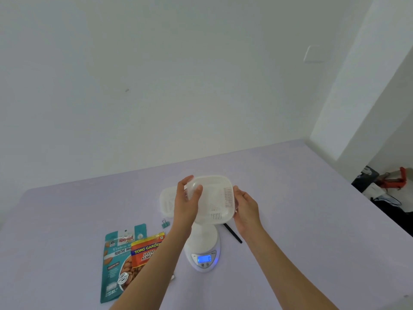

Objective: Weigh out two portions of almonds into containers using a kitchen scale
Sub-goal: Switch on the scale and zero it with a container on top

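A white slotted plastic container point(213, 198) is held in the air, tilted, above the white kitchen scale point(203, 249). My left hand point(186, 198) grips its left rim, thumb inside. My right hand point(244, 206) holds its right side. The scale's blue display reads 0. A second white container point(167, 201) rests on the table behind my left hand, partly hidden. Two almond bags lie at the left: a teal roasted-almond bag point(116, 262) and an orange salted-almond bag point(146, 249) overlapping it.
The table point(290, 220) has a pale lilac cover. A small green binder clip point(165, 223) lies near the bags. A thin black stick point(233, 233) lies right of the scale. Dark clutter and a red tool point(393, 182) sit beyond the table's right edge.
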